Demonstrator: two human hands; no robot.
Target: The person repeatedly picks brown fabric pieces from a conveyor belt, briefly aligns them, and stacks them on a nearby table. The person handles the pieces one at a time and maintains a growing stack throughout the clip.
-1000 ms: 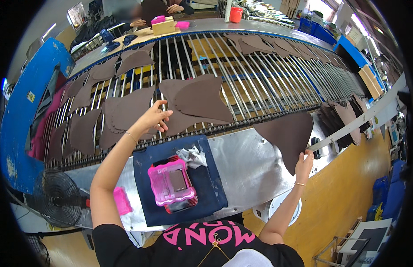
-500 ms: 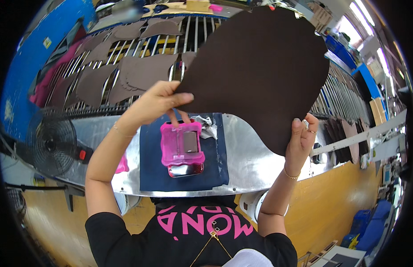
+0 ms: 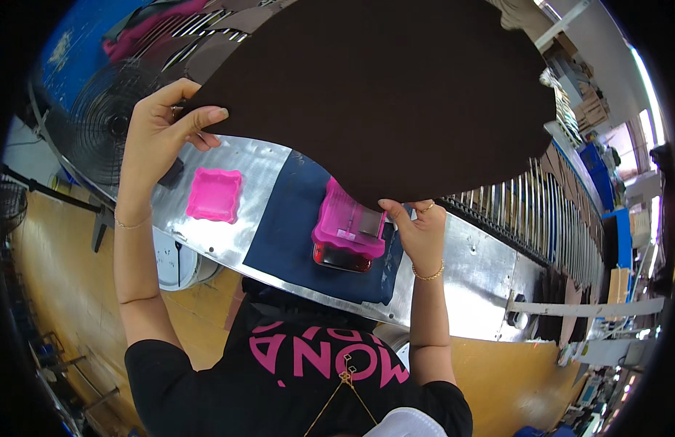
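Between both hands I hold up a large dark brown sheet [image 3: 381, 95], smooth and curved in outline; whether it is leather or fabric I cannot tell. My left hand [image 3: 166, 124] pinches its left corner between thumb and fingers. Lower down, my right hand [image 3: 419, 229] grips the sheet's near edge. Beneath that edge sits a pink wavy-rimmed tray [image 3: 345, 218] with a grey-brown block [image 3: 369, 223] in it. The tray rests against a glossy red-edged object [image 3: 342, 258] on a dark blue cloth [image 3: 275, 226]. The sheet hides part of the tray and cloth.
A second pink wavy-edged tray [image 3: 214, 195] lies on the metal table [image 3: 461, 269] at left, near a black fan [image 3: 108, 124]. Metal-rod racking [image 3: 549, 211] runs along the far right. A pale bar [image 3: 585, 309] crosses at right; a white bucket [image 3: 179, 262] stands below the table.
The view has swung round, and the sheet now appears larger and spans more to the left. My hands are farther apart, both still holding it. The second pink tray has come into full view.
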